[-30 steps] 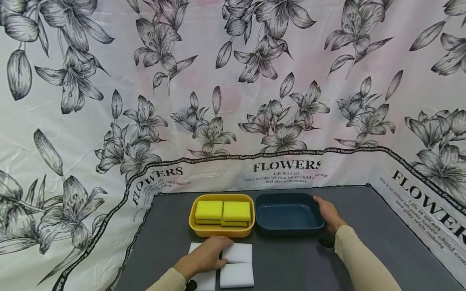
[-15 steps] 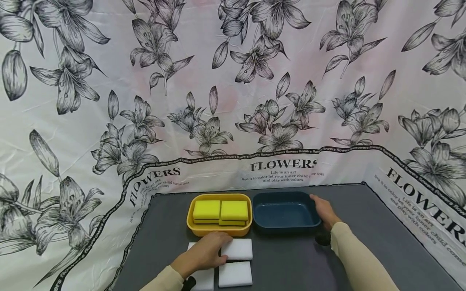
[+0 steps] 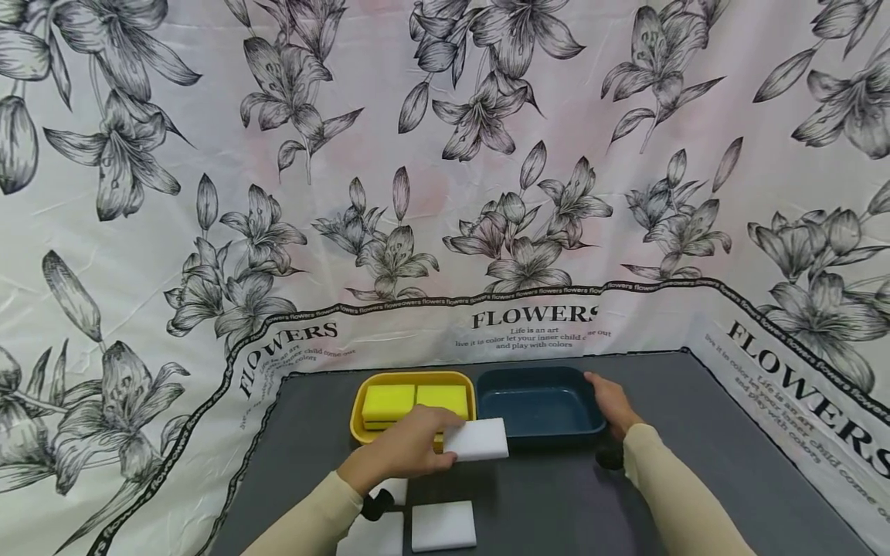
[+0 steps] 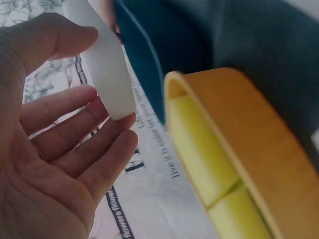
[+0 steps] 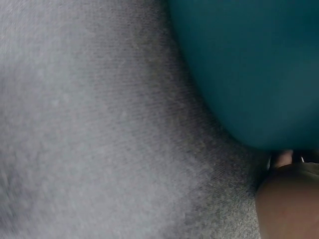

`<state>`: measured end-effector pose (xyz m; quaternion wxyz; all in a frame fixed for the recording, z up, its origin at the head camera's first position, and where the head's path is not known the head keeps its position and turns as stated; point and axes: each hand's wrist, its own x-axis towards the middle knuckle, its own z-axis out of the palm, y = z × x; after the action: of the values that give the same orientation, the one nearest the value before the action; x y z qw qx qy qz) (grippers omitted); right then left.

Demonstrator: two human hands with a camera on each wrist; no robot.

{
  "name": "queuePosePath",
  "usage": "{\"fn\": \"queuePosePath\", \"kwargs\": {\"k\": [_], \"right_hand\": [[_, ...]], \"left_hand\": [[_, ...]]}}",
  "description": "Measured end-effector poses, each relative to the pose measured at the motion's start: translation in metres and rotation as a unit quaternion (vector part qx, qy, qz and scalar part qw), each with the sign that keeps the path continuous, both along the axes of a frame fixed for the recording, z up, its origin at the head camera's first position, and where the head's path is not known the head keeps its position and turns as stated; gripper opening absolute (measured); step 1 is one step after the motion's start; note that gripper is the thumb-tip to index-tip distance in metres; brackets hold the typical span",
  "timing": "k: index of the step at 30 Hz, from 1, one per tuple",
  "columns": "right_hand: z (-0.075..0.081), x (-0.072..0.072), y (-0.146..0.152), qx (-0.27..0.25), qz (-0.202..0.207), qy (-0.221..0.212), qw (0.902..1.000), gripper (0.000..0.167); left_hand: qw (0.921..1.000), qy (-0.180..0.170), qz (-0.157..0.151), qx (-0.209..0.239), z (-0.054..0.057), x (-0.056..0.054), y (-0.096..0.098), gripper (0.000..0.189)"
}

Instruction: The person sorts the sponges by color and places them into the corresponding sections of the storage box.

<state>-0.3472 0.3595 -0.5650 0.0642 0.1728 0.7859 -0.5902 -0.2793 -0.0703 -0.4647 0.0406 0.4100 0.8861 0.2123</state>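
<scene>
In the head view my left hand pinches a white sponge between thumb and fingers, raised off the table in front of the two tubs. The left wrist view shows the same white sponge edge-on, the thumb on one face and fingertips behind it. My right hand holds the right end of a dark blue tub, which has nothing in it. Beside it on the left stands a yellow tub with several yellow sponges inside, partly hidden by my left hand.
More white sponges lie on the grey table near its front: one white sponge in full view, others partly under my left forearm. Behind the tubs hangs a flower-printed cloth.
My left hand has lifted a white sponge from the table and carried it up and rightward, toward the blue tub. The right hand stays at the blue tub's end. The view has shifted slightly.
</scene>
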Motion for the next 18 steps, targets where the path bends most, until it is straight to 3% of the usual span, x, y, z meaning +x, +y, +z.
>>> {"fn": "queuePosePath", "kwargs": {"k": [4,8,18], "right_hand": [[-0.001,0.000,0.000,0.001,-0.001,-0.001,1.0000,0.085],[0.000,0.001,0.000,0.005,-0.003,0.003,1.0000,0.085],[-0.002,0.000,-0.001,-0.007,-0.019,0.007,0.9998,0.080]], "left_hand": [[0.9997,0.023,0.008,0.002,0.011,-0.009,0.016,0.045],[0.9987,0.046,0.018,-0.008,0.016,-0.022,0.035,0.044],[0.9959,0.079,0.024,-0.039,0.005,-0.051,0.079,0.043]]}}
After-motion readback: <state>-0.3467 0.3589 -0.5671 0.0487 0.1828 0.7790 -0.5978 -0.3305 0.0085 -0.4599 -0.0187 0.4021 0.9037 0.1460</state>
